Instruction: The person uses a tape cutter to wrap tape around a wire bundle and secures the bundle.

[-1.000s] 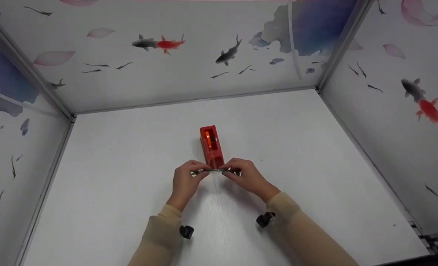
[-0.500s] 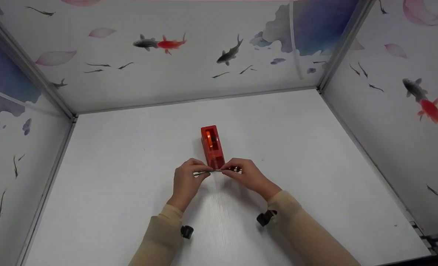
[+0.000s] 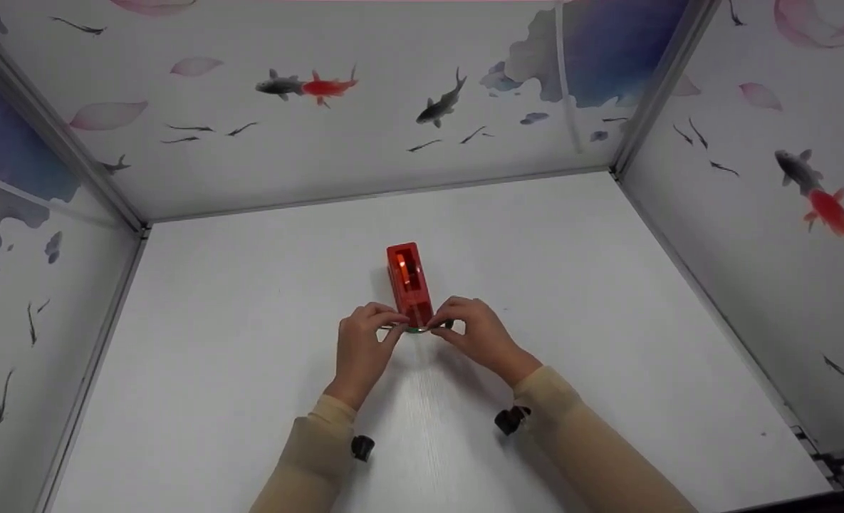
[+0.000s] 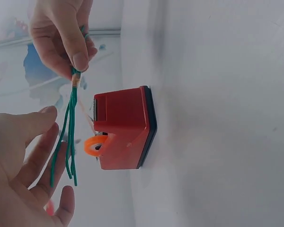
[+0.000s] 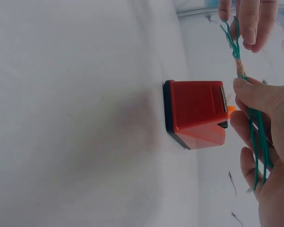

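Note:
A bundle of thin green wires, bound with a band of clear brownish tape, spans between my two hands. My right hand pinches it beside the tape between thumb and fingers, with wire ends running back under the palm in the right wrist view. My left hand is around the other, spread-out ends; its thumb and fingers are parted, and the wires pass in front of the fingers without a clear grip. Just beyond the hands stands a red tape dispenser with an orange roll core.
The dispenser rests on a white tabletop. Walls printed with fish and petals enclose the table at the back and both sides. A small dark wrist camera hangs by the left sleeve, another wrist camera by the right.
My left hand's fingers have loosened and shifted slightly along the wires. The right hand has risen a little, still pinching the bundle. The dispenser has stayed put.

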{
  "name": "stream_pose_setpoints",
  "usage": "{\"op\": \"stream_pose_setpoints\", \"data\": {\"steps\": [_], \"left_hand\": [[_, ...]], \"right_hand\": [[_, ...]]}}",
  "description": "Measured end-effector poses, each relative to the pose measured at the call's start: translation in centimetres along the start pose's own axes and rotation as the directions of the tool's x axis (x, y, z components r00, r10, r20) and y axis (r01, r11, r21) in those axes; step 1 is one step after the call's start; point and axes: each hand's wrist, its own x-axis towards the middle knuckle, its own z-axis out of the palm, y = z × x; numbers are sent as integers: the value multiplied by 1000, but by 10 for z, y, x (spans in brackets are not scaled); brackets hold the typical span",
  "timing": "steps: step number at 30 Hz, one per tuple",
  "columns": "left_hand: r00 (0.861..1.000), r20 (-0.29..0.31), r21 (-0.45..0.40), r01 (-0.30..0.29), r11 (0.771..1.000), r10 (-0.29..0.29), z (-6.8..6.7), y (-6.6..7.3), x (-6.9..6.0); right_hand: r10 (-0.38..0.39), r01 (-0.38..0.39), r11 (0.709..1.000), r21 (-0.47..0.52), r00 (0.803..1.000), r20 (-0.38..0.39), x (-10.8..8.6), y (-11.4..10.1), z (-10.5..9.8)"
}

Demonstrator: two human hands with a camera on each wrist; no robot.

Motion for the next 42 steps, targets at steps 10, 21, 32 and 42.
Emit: {"op": "stream_pose_setpoints", "data": {"steps": [10,21,32,42], "left_hand": [[983,143,108,104,989,-119,1,5,9],[902,346,-38,290,956,-259,-5,0,7],[946,238,-146,258,955,-219,-7,-8,5],[979,114,-76,178,981,-169,-2,-5,2]], "right_hand": [[-368,289,893,-344,910,-191,-1,1,4],[-396,293,882,-369,885,-246,-3,3,7],[-176,147,974,-172,970,-170,-3,2,9],[-68,79,992,97,992,-110,-2,2,11]]}}
